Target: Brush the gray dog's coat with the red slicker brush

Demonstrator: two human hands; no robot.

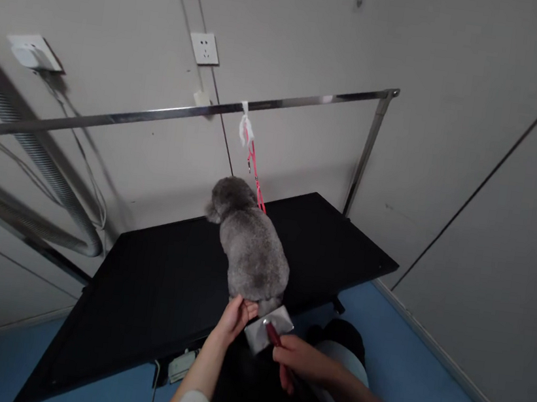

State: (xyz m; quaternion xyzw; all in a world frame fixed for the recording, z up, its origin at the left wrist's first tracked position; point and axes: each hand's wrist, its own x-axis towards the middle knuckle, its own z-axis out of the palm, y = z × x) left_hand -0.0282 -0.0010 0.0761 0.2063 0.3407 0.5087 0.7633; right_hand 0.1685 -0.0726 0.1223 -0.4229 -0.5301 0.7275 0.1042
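A small grey curly dog (252, 248) sits on a black grooming table (152, 291), facing away toward the wall. My left hand (234, 318) is closed on fur at the dog's rear, near the tail. My right hand (300, 358) grips the dark red handle of a slicker brush (269, 328), whose flat silver head lies just under the dog's rear. A pink leash (254, 169) runs from the dog's neck up to a metal overhead bar (211, 109).
The bar's upright post (364, 155) stands at the table's far right corner. A ribbed hose (37, 157) and cables run along the wall at left, with wall sockets (205, 48) above. Blue floor (402, 350) lies to the right of the table.
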